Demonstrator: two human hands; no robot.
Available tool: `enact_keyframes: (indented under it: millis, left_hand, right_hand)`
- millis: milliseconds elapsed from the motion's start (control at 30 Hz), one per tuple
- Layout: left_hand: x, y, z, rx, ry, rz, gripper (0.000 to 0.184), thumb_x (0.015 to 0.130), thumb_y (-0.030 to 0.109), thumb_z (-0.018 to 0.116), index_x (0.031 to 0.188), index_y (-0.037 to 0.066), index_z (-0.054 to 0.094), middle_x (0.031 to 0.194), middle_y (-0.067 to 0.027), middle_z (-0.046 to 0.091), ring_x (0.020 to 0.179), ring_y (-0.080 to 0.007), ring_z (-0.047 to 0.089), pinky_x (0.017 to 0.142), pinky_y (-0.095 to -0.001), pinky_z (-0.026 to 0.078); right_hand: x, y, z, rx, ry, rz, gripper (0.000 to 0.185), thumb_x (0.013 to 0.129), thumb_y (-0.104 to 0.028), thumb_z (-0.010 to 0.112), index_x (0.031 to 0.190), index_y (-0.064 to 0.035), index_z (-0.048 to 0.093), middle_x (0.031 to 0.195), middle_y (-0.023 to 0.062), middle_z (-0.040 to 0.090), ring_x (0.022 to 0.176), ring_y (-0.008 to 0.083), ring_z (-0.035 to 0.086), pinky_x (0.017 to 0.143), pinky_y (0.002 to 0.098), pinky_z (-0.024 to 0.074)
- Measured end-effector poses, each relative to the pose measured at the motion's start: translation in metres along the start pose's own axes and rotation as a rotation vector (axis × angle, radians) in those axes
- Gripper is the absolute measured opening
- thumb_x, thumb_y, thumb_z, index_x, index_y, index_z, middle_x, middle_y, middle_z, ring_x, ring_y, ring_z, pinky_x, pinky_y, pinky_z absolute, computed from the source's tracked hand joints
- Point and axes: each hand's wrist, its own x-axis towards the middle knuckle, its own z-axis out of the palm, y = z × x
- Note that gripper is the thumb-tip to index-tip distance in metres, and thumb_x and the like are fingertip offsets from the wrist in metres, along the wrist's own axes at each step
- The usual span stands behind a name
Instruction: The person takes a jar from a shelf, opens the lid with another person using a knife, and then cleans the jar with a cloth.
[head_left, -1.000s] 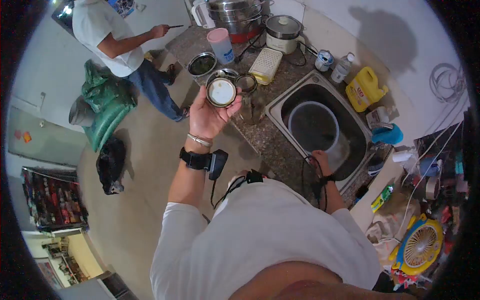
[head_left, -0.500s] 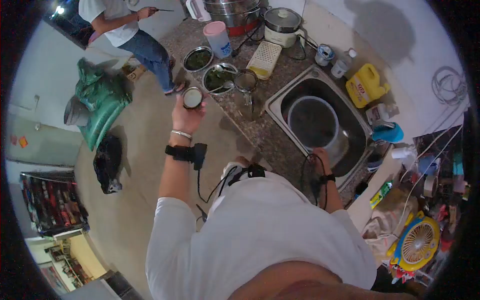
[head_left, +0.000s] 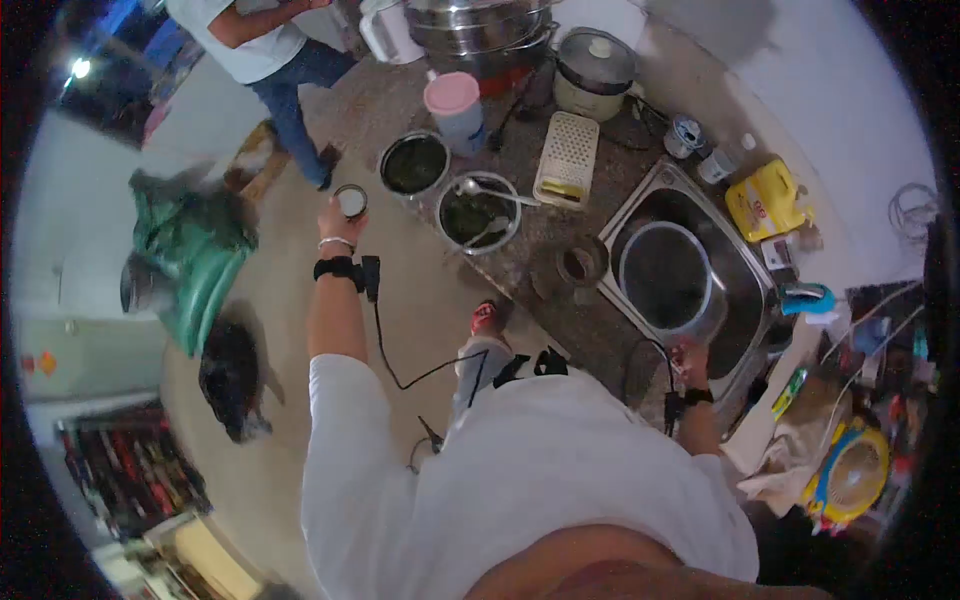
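Note:
My left hand (head_left: 341, 222) is stretched out over the floor, closed round a small round lid (head_left: 351, 202) with a dark rim and a pale middle. At the sink's near edge is my right hand (head_left: 688, 362), blurred, beside a round tub (head_left: 665, 275) of dark water in the steel sink (head_left: 735, 300); whether it grips anything is unclear. On the counter stand a bowl of dark greens with spoons (head_left: 478, 213), a second bowl of greens (head_left: 414, 164), a pale grater (head_left: 567, 158) and a dark-rimmed glass jar (head_left: 580, 263).
A pink-lidded container (head_left: 455, 110), a steel steamer (head_left: 475, 25) and a lidded cooker (head_left: 594, 75) stand farther back on the counter (head_left: 520, 275). A yellow jug (head_left: 765, 200) is behind the sink. Another person (head_left: 265, 45) stands at upper left, near green sacks (head_left: 195, 260).
My left hand has moved left, away from the counter, with the lid. The view has shifted, and a foot shows below the counter. The other person has moved towards the upper edge.

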Motion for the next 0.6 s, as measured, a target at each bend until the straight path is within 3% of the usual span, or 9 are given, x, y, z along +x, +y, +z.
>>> enact_keyframes:
  millis: [33, 100, 133, 200, 233, 267, 300, 500, 600]
  left_hand:
    - [0.033, -0.016, 0.002, 0.901, -0.061, 0.371, 0.038, 0.079, 0.021, 0.051, 0.109, 0.003, 0.039, 0.100, -0.0134, 0.051, 0.084, -0.0274, 0.053, 0.066, -0.0352, 0.048]
    - [0.031, 0.015, 0.005, 0.322, -0.175, 0.281, 0.048, 0.074, 0.016, 0.056, 0.115, 0.004, 0.034, 0.105, -0.0151, 0.050, 0.087, -0.0281, 0.053, 0.069, -0.0364, 0.048]
    - [0.085, -0.012, -0.002, 0.945, -0.284, 0.571, 0.050, 0.077, 0.020, 0.053, 0.119, 0.004, 0.031, 0.110, -0.0163, 0.047, 0.092, -0.0295, 0.051, 0.074, -0.0356, 0.046]
    - [0.125, -0.035, 0.008, 1.151, -0.213, 0.381, 0.045, 0.073, 0.031, 0.056, 0.109, 0.008, 0.046, 0.101, -0.0134, 0.053, 0.091, -0.0297, 0.053, 0.068, -0.0398, 0.044]
    - [0.145, -0.043, 0.017, 1.197, -0.211, 0.346, 0.045, 0.073, 0.031, 0.055, 0.110, 0.008, 0.045, 0.102, -0.0133, 0.053, 0.091, -0.0295, 0.052, 0.069, -0.0399, 0.043]
    - [0.165, -0.049, 0.023, 1.206, -0.225, 0.316, 0.045, 0.073, 0.030, 0.055, 0.110, 0.008, 0.045, 0.103, -0.0132, 0.052, 0.092, -0.0294, 0.052, 0.070, -0.0399, 0.043]
    - [0.182, -0.051, 0.034, 1.210, -0.242, 0.296, 0.045, 0.073, 0.030, 0.055, 0.111, 0.007, 0.044, 0.104, -0.0132, 0.051, 0.093, -0.0292, 0.051, 0.070, -0.0399, 0.043]
    - [0.227, -0.052, 0.063, 1.220, -0.332, 0.230, 0.046, 0.075, 0.029, 0.052, 0.113, 0.007, 0.041, 0.109, -0.0127, 0.047, 0.097, -0.0282, 0.048, 0.074, -0.0400, 0.041]
    - [0.232, -0.052, 0.066, 1.192, -0.354, 0.205, 0.046, 0.076, 0.028, 0.051, 0.115, 0.006, 0.039, 0.111, -0.0124, 0.045, 0.100, -0.0277, 0.046, 0.076, -0.0400, 0.040]
  right_hand:
    - [-0.018, -0.011, 0.004, 0.172, 0.042, 0.153, 0.016, 0.075, -0.016, 0.049, 0.065, -0.0039, 0.051, 0.060, 0.0008, 0.048, 0.051, 0.0095, 0.045, 0.048, 0.0235, 0.0371]
    - [-0.024, 0.004, -0.002, 0.191, 0.137, 0.131, 0.015, 0.075, -0.016, 0.049, 0.066, -0.0041, 0.051, 0.060, 0.0012, 0.048, 0.052, 0.0095, 0.045, 0.048, 0.0234, 0.0374]
    - [-0.041, -0.010, 0.003, 0.147, 0.165, 0.079, 0.013, 0.074, -0.016, 0.050, 0.068, -0.0044, 0.050, 0.061, 0.0016, 0.048, 0.053, 0.0095, 0.045, 0.047, 0.0234, 0.0376]
    - [-0.078, -0.040, 0.013, -0.021, 0.224, -0.010, 0.011, 0.073, -0.015, 0.052, 0.070, -0.0049, 0.050, 0.062, 0.0025, 0.047, 0.054, 0.0096, 0.046, 0.047, 0.0233, 0.0381]
    - [-0.093, -0.056, 0.018, -0.607, 0.165, -0.222, 0.011, 0.074, -0.016, 0.051, 0.072, -0.0056, 0.050, 0.061, 0.0023, 0.047, 0.053, 0.0103, 0.046, 0.046, 0.0235, 0.0376]
    - [-0.124, -0.090, 0.045, -0.040, 0.400, 0.006, 0.010, 0.074, -0.014, 0.051, 0.071, -0.0045, 0.051, 0.060, 0.0027, 0.047, 0.052, 0.0114, 0.045, 0.048, 0.0249, 0.0390]
    - [-0.125, -0.081, 0.040, 0.028, 0.400, -0.014, 0.012, 0.075, -0.015, 0.051, 0.071, -0.0036, 0.052, 0.059, 0.0040, 0.049, 0.050, 0.0126, 0.047, 0.046, 0.0252, 0.0410]
    - [-0.170, -0.076, 0.041, -0.048, 0.571, 0.150, 0.015, 0.074, -0.017, 0.052, 0.072, -0.0020, 0.054, 0.057, 0.0064, 0.053, 0.040, 0.0122, 0.049, 0.035, 0.0237, 0.0388]
    - [-0.175, -0.073, 0.037, 0.045, 0.600, 0.162, 0.016, 0.073, -0.016, 0.052, 0.069, -0.0015, 0.055, 0.056, 0.0060, 0.053, 0.041, 0.0122, 0.050, 0.036, 0.0241, 0.0395]
